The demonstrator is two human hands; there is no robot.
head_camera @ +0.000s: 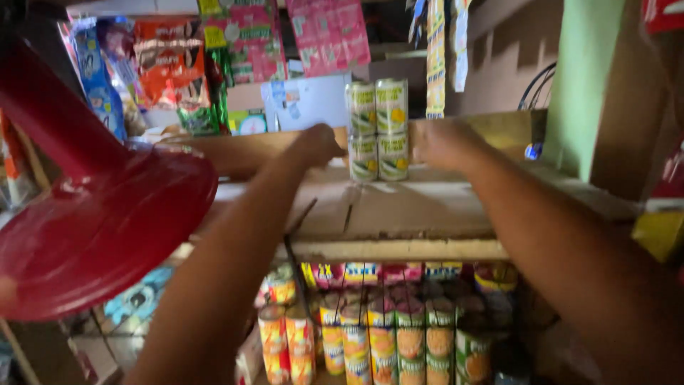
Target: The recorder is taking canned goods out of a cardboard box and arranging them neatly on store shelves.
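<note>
Head view: small shop stall, wooden shelf [399, 214] across centre, hanging snack packets [171, 64] at 11 o'clock, red plastic stool [92, 228] at 9 o'clock. Four green-labelled tins [377, 130], stacked two on two, stand at the shelf's back, 12 o'clock. Both forearms extended up and forward. Left hand [313, 146] curled into a fist just beside the stack's left, holding nothing seen. Right hand [443, 142] just beside its right, fingers bent; grip cannot be told. More tins [385, 335] below, 6 o'clock.
</note>
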